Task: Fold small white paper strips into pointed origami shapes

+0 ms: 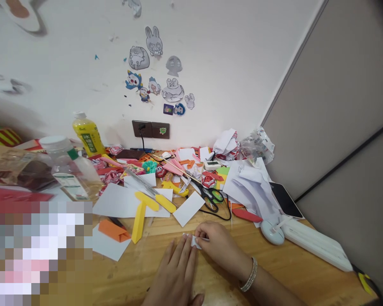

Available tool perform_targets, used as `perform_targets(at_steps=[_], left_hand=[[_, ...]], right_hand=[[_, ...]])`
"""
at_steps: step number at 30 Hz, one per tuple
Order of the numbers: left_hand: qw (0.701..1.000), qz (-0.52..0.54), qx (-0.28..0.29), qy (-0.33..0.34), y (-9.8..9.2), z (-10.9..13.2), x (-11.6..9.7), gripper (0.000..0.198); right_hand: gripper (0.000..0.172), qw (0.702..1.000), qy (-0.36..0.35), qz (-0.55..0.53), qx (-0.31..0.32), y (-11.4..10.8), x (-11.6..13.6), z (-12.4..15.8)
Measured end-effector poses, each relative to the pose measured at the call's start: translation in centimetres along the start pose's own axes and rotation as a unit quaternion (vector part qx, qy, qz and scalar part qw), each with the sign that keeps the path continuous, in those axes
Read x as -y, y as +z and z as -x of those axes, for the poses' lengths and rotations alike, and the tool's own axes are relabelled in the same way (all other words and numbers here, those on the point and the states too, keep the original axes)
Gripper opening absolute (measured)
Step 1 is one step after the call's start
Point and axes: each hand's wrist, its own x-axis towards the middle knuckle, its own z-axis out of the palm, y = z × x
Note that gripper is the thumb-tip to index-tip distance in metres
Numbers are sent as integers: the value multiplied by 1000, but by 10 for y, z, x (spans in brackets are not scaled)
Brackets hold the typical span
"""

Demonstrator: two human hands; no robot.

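A small folded piece of white paper (195,242) lies on the wooden table under both hands, mostly covered by fingers. My left hand (177,268) rests flat, its stretched fingertips pressing on the paper's left part. At the right edge, my right hand (217,243) pinches the paper between thumb and bent fingers. Just beyond them lies a white paper rectangle (189,208). Folded yellow paper strips (139,221) and a folded orange paper piece (114,230) on a white sheet are to the left.
Behind are black-handled scissors (212,199), a yellow glue gun (174,187) and paper scraps. A yellow drink bottle (89,135) and a clear jar (65,170) stand left. Crumpled white sheets (250,187), a tablet (285,199) and a white lamp (315,244) lie right.
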Motion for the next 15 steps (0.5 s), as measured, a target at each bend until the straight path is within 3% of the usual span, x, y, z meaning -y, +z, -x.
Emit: perform_targets(at_steps=[4,9,15], left_hand=[[1000,6,18,-3,3,-1,1,75],[999,19,37,-11,1,-2,2,75],[1000,-4,-5,-6,7,1,2,76]], right_hand=[[10,999,-20,13,-32,-6,2,10],[21,970,-158,133,-124,-8,-1,37],[34,935,-210,265,-108,3,-15,55]])
